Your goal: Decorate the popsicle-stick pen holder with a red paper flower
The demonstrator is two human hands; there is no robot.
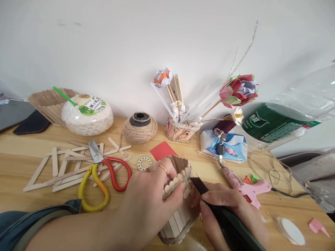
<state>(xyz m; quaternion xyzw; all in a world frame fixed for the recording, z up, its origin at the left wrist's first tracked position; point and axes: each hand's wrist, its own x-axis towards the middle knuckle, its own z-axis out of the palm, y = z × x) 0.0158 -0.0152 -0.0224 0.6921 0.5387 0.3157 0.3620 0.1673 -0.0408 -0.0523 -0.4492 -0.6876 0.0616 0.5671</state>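
Note:
My left hand (pixel 154 191) grips the rim of a small basket (pixel 176 223) made of wooden craft sticks, fingers inside and thumb outside. A thin twine or beaded band runs below the basket's scalloped rim. My right hand (pixel 230 209) is closed round a dark-handled utility knife (pixel 225 221). The knife's black blade points up and left, its tip at the basket's right rim; whether it touches cannot be made out. Left of my left hand lie scissors (pixel 101 167) with one yellow and one red handle, blades apart.
Loose craft sticks (pixel 62 167) lie at left. Behind stand a white coconut (pixel 87 115) with a straw, a twine spool (pixel 140 127) and a flower holder (pixel 180 130). A pink glue gun (pixel 255 190), tissue pack (pixel 235 148) and large bottle (pixel 274 122) are at right.

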